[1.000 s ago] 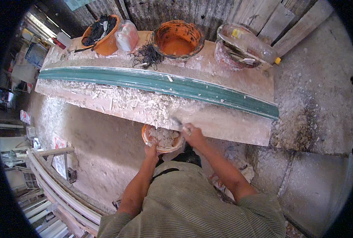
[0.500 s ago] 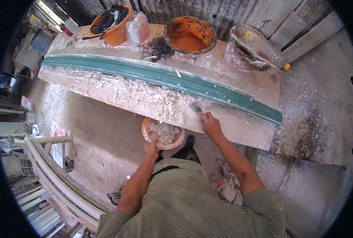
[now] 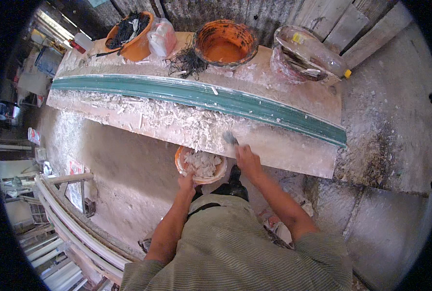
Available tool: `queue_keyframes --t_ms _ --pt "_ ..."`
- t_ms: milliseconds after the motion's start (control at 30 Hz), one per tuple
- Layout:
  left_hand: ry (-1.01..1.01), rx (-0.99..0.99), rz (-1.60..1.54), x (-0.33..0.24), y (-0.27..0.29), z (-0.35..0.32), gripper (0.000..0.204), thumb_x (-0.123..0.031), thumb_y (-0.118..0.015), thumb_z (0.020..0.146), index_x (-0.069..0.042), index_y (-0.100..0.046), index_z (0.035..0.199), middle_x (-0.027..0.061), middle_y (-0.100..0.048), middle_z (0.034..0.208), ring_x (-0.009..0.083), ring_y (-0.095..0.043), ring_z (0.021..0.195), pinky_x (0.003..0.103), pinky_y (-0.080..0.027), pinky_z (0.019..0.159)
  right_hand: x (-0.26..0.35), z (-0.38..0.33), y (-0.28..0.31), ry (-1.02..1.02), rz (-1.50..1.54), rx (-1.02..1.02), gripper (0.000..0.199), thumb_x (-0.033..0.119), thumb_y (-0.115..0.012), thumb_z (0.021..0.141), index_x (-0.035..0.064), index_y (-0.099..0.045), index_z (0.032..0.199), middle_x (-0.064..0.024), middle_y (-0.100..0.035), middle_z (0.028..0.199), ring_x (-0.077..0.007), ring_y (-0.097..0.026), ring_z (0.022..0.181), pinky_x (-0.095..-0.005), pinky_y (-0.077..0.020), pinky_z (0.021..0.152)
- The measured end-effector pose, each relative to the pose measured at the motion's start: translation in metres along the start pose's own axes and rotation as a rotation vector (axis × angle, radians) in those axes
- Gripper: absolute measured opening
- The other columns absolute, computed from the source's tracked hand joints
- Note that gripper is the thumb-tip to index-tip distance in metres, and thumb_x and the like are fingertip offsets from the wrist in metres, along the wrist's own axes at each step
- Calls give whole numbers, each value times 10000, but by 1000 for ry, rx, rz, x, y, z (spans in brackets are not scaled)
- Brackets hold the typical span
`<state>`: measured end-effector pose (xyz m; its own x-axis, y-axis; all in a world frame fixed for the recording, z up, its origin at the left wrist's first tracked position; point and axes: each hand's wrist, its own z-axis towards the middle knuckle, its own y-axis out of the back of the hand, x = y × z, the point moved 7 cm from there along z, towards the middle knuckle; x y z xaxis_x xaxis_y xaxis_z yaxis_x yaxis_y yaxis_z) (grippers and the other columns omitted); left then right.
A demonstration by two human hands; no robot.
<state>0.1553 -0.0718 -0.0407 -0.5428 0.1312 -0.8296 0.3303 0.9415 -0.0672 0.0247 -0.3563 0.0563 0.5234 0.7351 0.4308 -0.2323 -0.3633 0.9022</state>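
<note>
My left hand [image 3: 187, 181] grips the near rim of an orange bucket [image 3: 178, 156] at the table's front edge. White plaster scraps [image 3: 202, 164] fill much of it. In my right hand [image 3: 248, 158] is a short tool with a flat grey head [image 3: 230, 138]; its handle is hidden by my fingers, and I cannot tell a scraper from a brush. The tool's head is on the board by the right end of a heap of white crumbs and shavings [image 3: 187, 119]. Behind the heap runs a long green moulding [image 3: 216, 99], flecked with white.
Along the table's back stand an orange tub of dark strands [image 3: 143, 46], a plastic bag [image 3: 161, 39], a stained orange bucket [image 3: 252, 51] and a bowl with a clear bottle [image 3: 317, 52]. Dark fibres [image 3: 189, 64] lie between them. Pale curved mouldings [image 3: 75, 223] rest at lower left.
My right hand has drawn the grey-headed tool left and toward me, to the edge of the heap. My left hand still holds the bucket in about the same place.
</note>
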Motion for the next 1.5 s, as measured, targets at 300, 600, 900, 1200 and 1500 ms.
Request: queue_keyframes --t_ms 300,600,900,1200,1500 --pt "96 -33 -86 -2 0 4 496 -4 -710 802 -6 -530 1264 169 -666 1112 341 -719 942 445 -645 686 4 76 -13 -27 -71 7 311 224 -583 973 140 -606 1271 -178 -628 1037 -394 -695 775 -500 -577 649" --pt "273 -178 -203 -4 10 -5 491 -6 -706 808 1 -513 1260 182 -657 1135 333 -719 932 447 -642 697 3 8 28 16 -26 -40 284 215 -610 958 115 -641 1222 -162 -627 1026 -372 -683 742 -477 -576 646" --pt "282 -125 -148 1 7 8 476 -20 -717 834 1 -517 1266 172 -663 1121 326 -718 928 441 -644 680 -10 5 -2 -76 -111 -25 302 218 -602 965 108 -623 1245 -162 -611 1022 -345 -686 731 -463 -572 578" --pt "297 -71 -295 0 -1 9 459 -29 -717 842 21 -531 1259 182 -663 1119 325 -716 939 456 -644 700 -8 40 10 -134 -102 25 298 241 -603 968 114 -627 1237 -167 -617 1024 -352 -685 830 -489 -578 706" --pt "236 -59 -247 -8 -4 4 469 -2 -712 820 16 -546 1258 165 -671 1117 336 -713 958 464 -640 759 -15 11 39 -311 372 -120 293 240 -606 955 37 -636 1164 -228 -699 1084 -431 -681 971 -495 -539 839"
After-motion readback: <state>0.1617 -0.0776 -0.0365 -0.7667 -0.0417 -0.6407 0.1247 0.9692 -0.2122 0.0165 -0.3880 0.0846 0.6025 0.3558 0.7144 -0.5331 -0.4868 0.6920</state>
